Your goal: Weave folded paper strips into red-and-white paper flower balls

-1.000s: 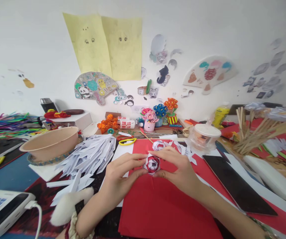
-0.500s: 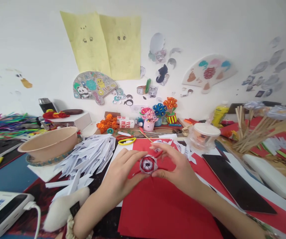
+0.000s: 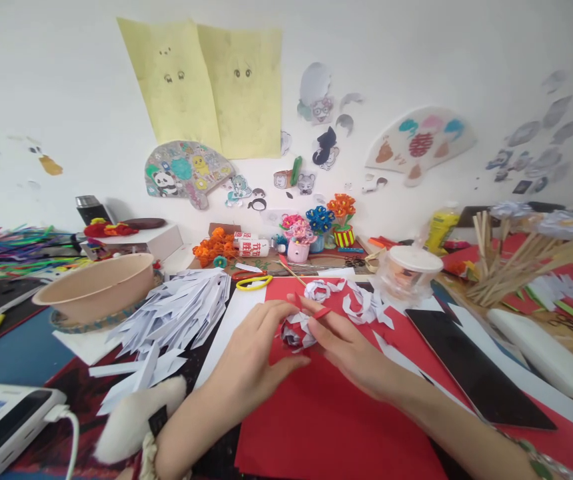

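Between my two hands is a small round piece made of folded white and red paper strips [image 3: 296, 331], its dark hollow centre tilted toward the lower left. My left hand [image 3: 251, 347] curls its fingers over the left and far side, with the thumb stretched below. My right hand [image 3: 351, 343] grips the right side with its fingertips, and a red strip end sticks out there. Under both hands lie red paper sheets [image 3: 336, 427]. Just beyond them rest linked chains of folded white paper [image 3: 361, 303]. Left of my left hand is a heap of folded white strips [image 3: 181, 310].
Yellow-handled scissors [image 3: 254, 283] lie beyond my left hand, and a pink basin [image 3: 99, 290] stands at the left. A dark flat tablet-like slab [image 3: 471, 367] lies right of my right arm. A lidded clear cup [image 3: 411, 273] stands behind it. A white plush-like object [image 3: 136, 420] touches my left forearm.
The paper piece has turned from facing me to tilting lower left. My right fingers have moved from the rim onto its side, and my left thumb has come away from its lower edge.
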